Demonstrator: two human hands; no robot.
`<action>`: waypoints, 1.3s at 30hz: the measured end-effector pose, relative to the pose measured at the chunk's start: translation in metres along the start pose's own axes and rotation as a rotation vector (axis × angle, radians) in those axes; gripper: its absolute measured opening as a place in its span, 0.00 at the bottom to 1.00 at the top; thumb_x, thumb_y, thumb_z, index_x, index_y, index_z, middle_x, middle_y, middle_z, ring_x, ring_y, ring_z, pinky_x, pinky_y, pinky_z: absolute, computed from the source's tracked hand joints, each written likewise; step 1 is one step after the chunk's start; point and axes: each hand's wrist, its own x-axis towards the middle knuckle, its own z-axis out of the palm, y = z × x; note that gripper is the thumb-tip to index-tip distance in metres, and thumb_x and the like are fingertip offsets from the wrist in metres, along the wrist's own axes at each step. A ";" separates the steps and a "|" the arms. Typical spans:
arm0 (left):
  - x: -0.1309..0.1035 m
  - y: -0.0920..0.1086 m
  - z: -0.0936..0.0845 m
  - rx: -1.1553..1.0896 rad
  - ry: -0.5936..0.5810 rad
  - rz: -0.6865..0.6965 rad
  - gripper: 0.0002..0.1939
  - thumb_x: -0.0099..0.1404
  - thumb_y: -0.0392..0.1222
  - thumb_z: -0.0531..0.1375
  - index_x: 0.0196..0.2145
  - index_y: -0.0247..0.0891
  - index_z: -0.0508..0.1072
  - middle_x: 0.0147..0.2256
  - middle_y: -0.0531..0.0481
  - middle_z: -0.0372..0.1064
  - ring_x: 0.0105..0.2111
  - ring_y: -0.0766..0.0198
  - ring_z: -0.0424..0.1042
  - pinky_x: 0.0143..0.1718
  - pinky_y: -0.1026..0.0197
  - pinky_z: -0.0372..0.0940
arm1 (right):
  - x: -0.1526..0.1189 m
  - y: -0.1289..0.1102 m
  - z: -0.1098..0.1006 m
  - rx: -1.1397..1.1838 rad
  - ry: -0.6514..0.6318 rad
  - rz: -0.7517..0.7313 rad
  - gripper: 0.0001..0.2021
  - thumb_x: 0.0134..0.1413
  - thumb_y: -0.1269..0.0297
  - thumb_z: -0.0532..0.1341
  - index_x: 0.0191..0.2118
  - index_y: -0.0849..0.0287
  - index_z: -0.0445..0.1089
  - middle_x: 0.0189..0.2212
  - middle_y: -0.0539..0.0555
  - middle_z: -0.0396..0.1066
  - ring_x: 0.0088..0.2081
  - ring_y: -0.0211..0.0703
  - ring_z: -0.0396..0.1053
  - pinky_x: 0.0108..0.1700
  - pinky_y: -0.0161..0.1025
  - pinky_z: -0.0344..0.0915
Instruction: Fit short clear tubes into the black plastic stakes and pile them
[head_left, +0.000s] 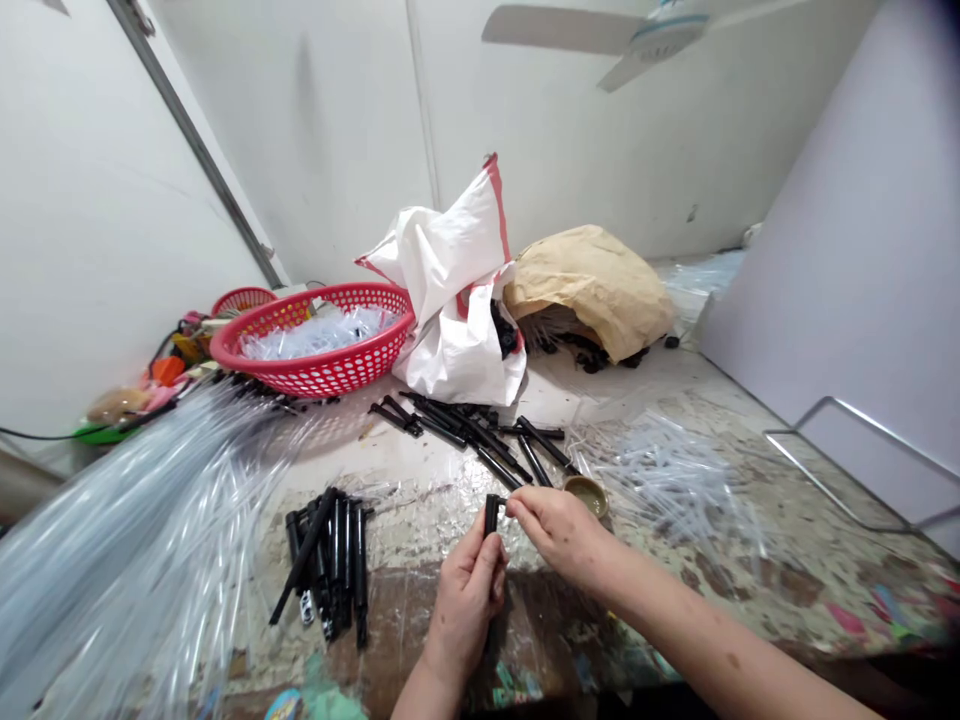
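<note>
My left hand [466, 590] is wrapped round a black tube [491, 514] held upright near the table's front edge. At the tube's top right, my right hand [551, 522] pinches a small black piece that sticks out sideways; most of that piece is hidden by the fingers. A pile of black tubes [341, 560] lies to the left of my hands. More black tubes [480, 435] are scattered behind them. Just beyond my right hand sits a small round dish [586, 494]. Thin clear tubes [667, 475] lie in a heap to the right.
Long clear plastic strands [135, 540] spread over the left side. A red basket [315, 375] holds clear pieces. Behind stand a white sack [457, 330] and a brown paper bag [592, 285]. A metal wire frame [840, 515] is at the right, by a pale panel [855, 260].
</note>
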 end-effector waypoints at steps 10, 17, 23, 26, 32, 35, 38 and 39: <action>-0.002 0.048 -0.059 0.598 0.524 0.383 0.29 0.60 0.53 0.54 0.56 0.38 0.62 0.26 0.52 0.63 0.20 0.66 0.63 0.25 0.62 0.62 | 0.036 0.057 -0.047 -0.283 0.088 0.200 0.14 0.57 0.62 0.51 0.33 0.57 0.73 0.33 0.54 0.73 0.38 0.42 0.68 0.38 0.35 0.60; 0.022 0.081 -0.128 1.348 0.753 0.337 0.26 0.62 0.47 0.46 0.49 0.28 0.70 0.39 0.34 0.71 0.42 0.46 0.67 0.46 0.47 0.58 | 0.063 0.081 -0.031 -0.362 0.088 0.325 0.07 0.44 0.66 0.59 0.26 0.61 0.74 0.29 0.60 0.73 0.37 0.52 0.69 0.38 0.42 0.58; 0.029 0.078 -0.115 1.226 0.935 0.559 0.29 0.60 0.51 0.52 0.52 0.29 0.66 0.49 0.30 0.65 0.48 0.40 0.63 0.49 0.40 0.55 | 0.054 0.091 -0.064 -0.241 0.116 0.381 0.14 0.54 0.62 0.51 0.30 0.61 0.72 0.29 0.56 0.71 0.33 0.45 0.67 0.33 0.37 0.59; 0.024 0.066 -0.070 0.844 0.661 0.717 0.27 0.61 0.51 0.53 0.55 0.35 0.64 0.48 0.37 0.67 0.46 0.52 0.67 0.50 0.49 0.59 | 0.033 0.064 -0.072 -0.026 0.052 0.315 0.17 0.58 0.55 0.48 0.35 0.59 0.70 0.27 0.51 0.69 0.27 0.38 0.64 0.28 0.33 0.58; 0.010 0.031 0.019 0.287 0.092 0.362 0.21 0.62 0.50 0.54 0.51 0.39 0.68 0.46 0.44 0.71 0.49 0.56 0.67 0.53 0.54 0.59 | -0.014 -0.010 -0.031 0.507 -0.223 -0.012 0.13 0.55 0.61 0.53 0.25 0.61 0.67 0.25 0.49 0.65 0.27 0.35 0.61 0.29 0.32 0.59; 0.009 0.027 0.021 0.127 0.089 0.284 0.17 0.61 0.49 0.56 0.45 0.39 0.70 0.37 0.48 0.73 0.41 0.60 0.71 0.44 0.59 0.66 | -0.016 0.006 -0.027 0.464 -0.201 -0.029 0.16 0.56 0.58 0.53 0.25 0.61 0.69 0.25 0.50 0.67 0.30 0.37 0.64 0.33 0.33 0.61; 0.011 0.027 0.007 0.025 0.121 0.202 0.16 0.60 0.49 0.58 0.43 0.39 0.68 0.28 0.53 0.69 0.26 0.67 0.71 0.23 0.68 0.65 | 0.005 0.055 -0.046 0.280 -0.117 0.184 0.21 0.58 0.50 0.49 0.30 0.61 0.70 0.25 0.51 0.69 0.25 0.37 0.64 0.28 0.34 0.62; 0.012 0.025 0.002 0.016 0.120 0.157 0.17 0.59 0.49 0.59 0.44 0.38 0.67 0.27 0.54 0.68 0.20 0.70 0.67 0.17 0.71 0.60 | 0.016 0.073 -0.054 0.145 -0.042 0.230 0.22 0.60 0.51 0.47 0.31 0.61 0.71 0.26 0.52 0.71 0.26 0.37 0.65 0.30 0.34 0.62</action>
